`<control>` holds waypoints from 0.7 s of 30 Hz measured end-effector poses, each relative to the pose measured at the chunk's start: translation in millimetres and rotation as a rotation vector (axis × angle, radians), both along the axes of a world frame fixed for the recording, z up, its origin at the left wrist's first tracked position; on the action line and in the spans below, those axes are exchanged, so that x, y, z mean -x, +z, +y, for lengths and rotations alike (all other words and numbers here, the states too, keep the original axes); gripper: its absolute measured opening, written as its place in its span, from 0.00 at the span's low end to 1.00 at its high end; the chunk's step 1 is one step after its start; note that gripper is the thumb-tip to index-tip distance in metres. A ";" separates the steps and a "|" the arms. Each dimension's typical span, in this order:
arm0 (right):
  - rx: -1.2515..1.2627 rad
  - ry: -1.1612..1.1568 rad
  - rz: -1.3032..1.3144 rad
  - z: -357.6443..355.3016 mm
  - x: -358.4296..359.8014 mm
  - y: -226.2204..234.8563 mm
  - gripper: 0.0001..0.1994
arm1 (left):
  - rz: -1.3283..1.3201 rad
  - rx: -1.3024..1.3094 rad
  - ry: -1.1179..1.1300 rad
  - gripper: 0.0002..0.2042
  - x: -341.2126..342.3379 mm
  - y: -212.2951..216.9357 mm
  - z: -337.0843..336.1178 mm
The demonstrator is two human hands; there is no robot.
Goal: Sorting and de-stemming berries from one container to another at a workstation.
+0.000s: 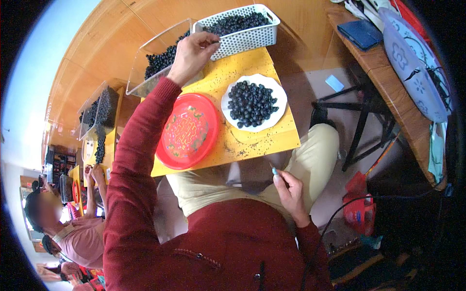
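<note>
Head view: a person's left hand (195,54) hangs over the near edge of a white perforated plastic basket (245,40), its fingers drawn nearly together; whether they grip one of the small round blue-black berries (252,103) cannot be told. The right hand (291,194), over the lap, pinches a slim tool with a pale-blue handle (274,171). Berries fill a scalloped white plate (281,94) on the right of the yellow bench (272,139), beside a round red patterned tray (188,131); more lie in the basket and a clear plastic bin (137,77) at far left. A loose pinch could drop fruit, a passing sleeve could nudge the tray, and the tool's point could prick a finger. The tool's tip is too fine to read; the forearm hides part of the bench's left side.
</note>
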State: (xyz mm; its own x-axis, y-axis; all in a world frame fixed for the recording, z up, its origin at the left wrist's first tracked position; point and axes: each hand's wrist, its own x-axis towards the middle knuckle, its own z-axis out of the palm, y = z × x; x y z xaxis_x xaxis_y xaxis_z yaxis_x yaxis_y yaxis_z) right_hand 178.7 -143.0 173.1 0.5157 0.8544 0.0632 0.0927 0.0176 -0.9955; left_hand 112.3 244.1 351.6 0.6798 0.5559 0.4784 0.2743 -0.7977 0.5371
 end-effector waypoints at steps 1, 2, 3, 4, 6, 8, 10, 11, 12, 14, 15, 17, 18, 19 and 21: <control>0.011 0.004 0.008 -0.3 -0.1 -1.9 0.16 | -0.028 -0.005 -0.034 0.09 9.9 -12.0 2.3; 0.026 -0.008 0.017 -2.6 -1.0 -4.3 0.16 | 0.022 -0.078 -0.055 0.09 17.7 -21.9 -4.3; 0.041 -0.020 0.025 -4.2 -1.7 -6.3 0.16 | 0.071 -0.066 -0.076 0.08 28.3 -32.2 -13.8; 0.060 -0.009 0.041 -3.3 -1.6 -2.8 0.16 | 0.166 -0.072 -0.062 0.08 44.3 -34.3 -25.5; 0.071 -0.011 0.034 -3.7 -3.6 -4.8 0.16 | 0.322 -0.047 -0.066 0.08 69.7 -42.1 -42.9; 0.072 -0.003 0.023 -2.6 -4.2 -6.9 0.16 | 0.443 0.009 -0.037 0.08 92.8 -44.3 -60.6; 0.071 0.014 0.039 -2.7 -4.1 -10.3 0.16 | 0.434 0.093 -0.067 0.08 110.9 -56.9 -65.3; 0.077 0.018 0.040 -2.0 -4.0 -9.7 0.16 | 0.422 0.168 -0.097 0.08 116.6 -61.0 -66.5; 0.079 0.026 0.036 -1.2 -3.9 -8.2 0.16 | 0.490 0.142 -0.080 0.09 120.7 -62.1 -65.4; 0.085 0.038 0.032 0.3 -2.5 -7.6 0.15 | 0.482 0.131 -0.060 0.09 120.9 -61.7 -67.3; 0.082 0.028 0.035 1.0 -1.0 -8.0 0.15 | 0.473 0.114 -0.043 0.10 120.2 -61.3 -68.9; 0.086 0.017 0.039 0.9 0.5 -8.8 0.15 | 0.428 0.098 -0.053 0.10 105.2 -57.3 -88.4; 0.083 0.028 0.034 1.2 0.4 -8.4 0.16 | 0.382 0.077 -0.062 0.11 96.6 -57.8 -98.9; 0.081 0.034 0.027 0.5 0.6 -8.0 0.16 | 0.381 0.081 -0.064 0.11 88.2 -61.7 -106.5; 0.091 0.026 0.020 0.2 1.4 -8.5 0.16 | 0.262 -0.115 -0.273 0.12 73.6 -68.9 -118.8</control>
State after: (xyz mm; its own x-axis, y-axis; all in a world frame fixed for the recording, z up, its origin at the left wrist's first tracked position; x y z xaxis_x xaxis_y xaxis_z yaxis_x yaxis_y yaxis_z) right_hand 177.3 -142.8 164.6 0.4934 0.8694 -0.0260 0.0731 -0.0712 -0.9948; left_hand 38.7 125.3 282.7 0.9027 0.2904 0.3174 0.1593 -0.9111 0.3803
